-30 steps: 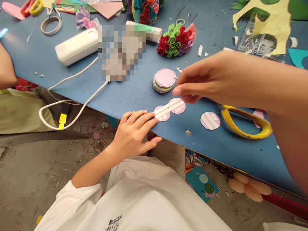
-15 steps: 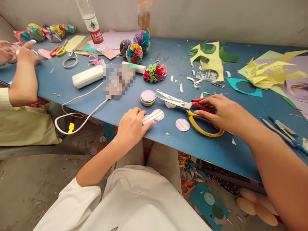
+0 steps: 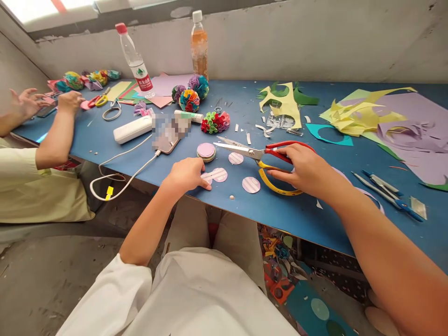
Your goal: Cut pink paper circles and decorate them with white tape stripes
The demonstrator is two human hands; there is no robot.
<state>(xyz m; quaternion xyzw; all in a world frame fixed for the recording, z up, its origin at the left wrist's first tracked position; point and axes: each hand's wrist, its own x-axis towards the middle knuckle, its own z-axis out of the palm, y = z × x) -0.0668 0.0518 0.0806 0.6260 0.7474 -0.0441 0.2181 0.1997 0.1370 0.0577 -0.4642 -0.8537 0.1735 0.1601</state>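
Note:
My right hand [image 3: 297, 170] is closed on the scissors [image 3: 257, 154], which have one red and one yellow handle. The blades stand apart and point left. My left hand [image 3: 187, 175] has its fingers curled and its thumb on a pale pink paper circle [image 3: 207, 178], partly hidden beneath it. Touching that circle is another striped paper circle [image 3: 220, 175]. A small stack of round paper pieces [image 3: 206, 151], lilac on top, stands just beyond my left hand. Two more striped circles lie apart, one [image 3: 235, 158] below the blades and one [image 3: 251, 185] nearer the table edge.
A corded phone [image 3: 170, 140], white box [image 3: 133, 129], glue stick [image 3: 189, 116] and ruffled paper flowers [image 3: 215, 122] lie beyond. Two bottles stand at the back. Yellow paper scraps [image 3: 364, 114] and blue-handled tools [image 3: 388, 191] are right. Another person's hands [image 3: 68, 102] work far left.
The view has tilted up, showing the bottle tops. The scissors have shifted off the striped circle under the blades, which shows more fully. My left hand stays at its circle.

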